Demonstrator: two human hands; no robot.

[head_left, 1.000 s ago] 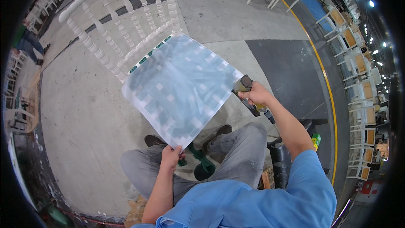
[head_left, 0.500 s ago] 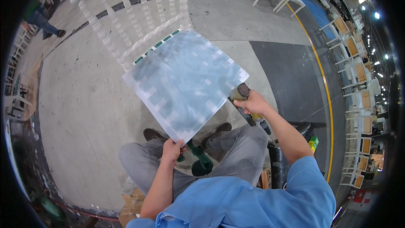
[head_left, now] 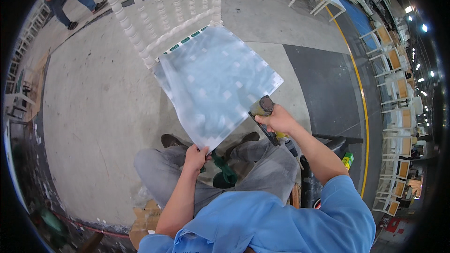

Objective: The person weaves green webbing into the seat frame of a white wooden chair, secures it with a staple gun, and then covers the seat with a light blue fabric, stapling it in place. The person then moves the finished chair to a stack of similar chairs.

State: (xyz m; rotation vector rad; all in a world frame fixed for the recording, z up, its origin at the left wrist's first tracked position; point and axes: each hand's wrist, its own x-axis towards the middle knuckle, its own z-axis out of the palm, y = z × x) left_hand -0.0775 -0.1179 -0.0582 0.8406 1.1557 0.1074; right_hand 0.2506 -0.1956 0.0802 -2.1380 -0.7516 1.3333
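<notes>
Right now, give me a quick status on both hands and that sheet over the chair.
Left hand pinching the translucent sheet's near corner. Right hand gripping a staple gun at its right edge. Sheet covers the white chair seat. Nothing in the way.

One camera on the person's head looks down.

It sits close above both arms, which come in from the bottom of the picture. The round lens bends the edges. The concrete floor (head_left: 93, 112) fills the left side, and rows of chairs (head_left: 398, 112) curve along the right edge.
</notes>
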